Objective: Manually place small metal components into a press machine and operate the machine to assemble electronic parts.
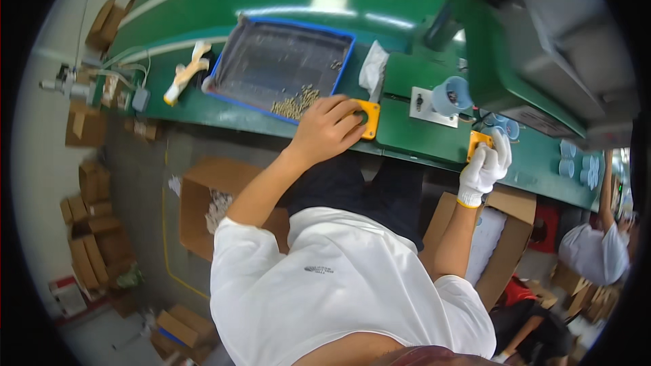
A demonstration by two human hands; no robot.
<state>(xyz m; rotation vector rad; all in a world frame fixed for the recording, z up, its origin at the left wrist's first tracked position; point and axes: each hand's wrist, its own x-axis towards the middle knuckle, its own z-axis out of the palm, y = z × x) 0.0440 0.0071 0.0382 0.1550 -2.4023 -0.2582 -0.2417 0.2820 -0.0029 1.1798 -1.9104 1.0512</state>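
Left hand: the bare left hand (330, 124) lies palm down at the near edge of the green workbench (285, 0), fingers curled over an orange button box (368, 118) and pressing on it; this box sits right at the bench's front edge, just off the near right corner of the tray.
Right hand: the right hand (485, 163), in a white glove, rests on a second orange button box (479, 141) further right along the same front edge; the fingers lie bent over it, touching its top and side.
Tray: a shallow grey tray with a blue rim (348, 54) sits on the bench beyond the left hand; a heap of small pale parts (296, 103) gathers in its near right corner, close to the left hand's knuckles.
Cloth: a white cloth (373, 70) lies just beside the tray's right edge.
Cup: a light blue cup (453, 95) stands between the two button boxes, further back on the bench, next to a white plate with a dark switch (426, 106).
Left of tray: a pale glove (185, 72) lies on the bench near the tray's left edge.
Below the bench: open cardboard boxes (220, 186) stand on the floor by the person's legs.
Far right: another person in a white shirt (595, 251) is near the bench's right end.
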